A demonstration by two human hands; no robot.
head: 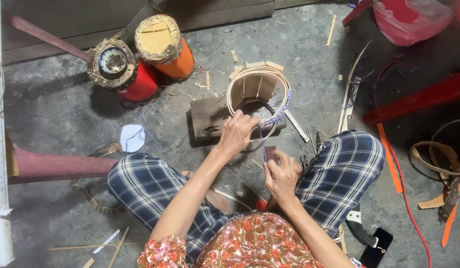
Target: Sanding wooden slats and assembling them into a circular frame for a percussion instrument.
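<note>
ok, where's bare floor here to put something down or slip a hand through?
Bare concrete lies left of the wooden block, below the red drum and above the left knee, apart from a white scrap. Another patch sits top centre, right of the orange drum. It is crowded around the bamboo hoop and both hands, and right where strips lie.

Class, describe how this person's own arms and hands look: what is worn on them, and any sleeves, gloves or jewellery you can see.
Both arms are bare from the upper arm down. The left hand and right hand are bare, with no gloves. A short floral sleeve, orange-red with green, shows on the left arm. No jewellery is visible.
</note>
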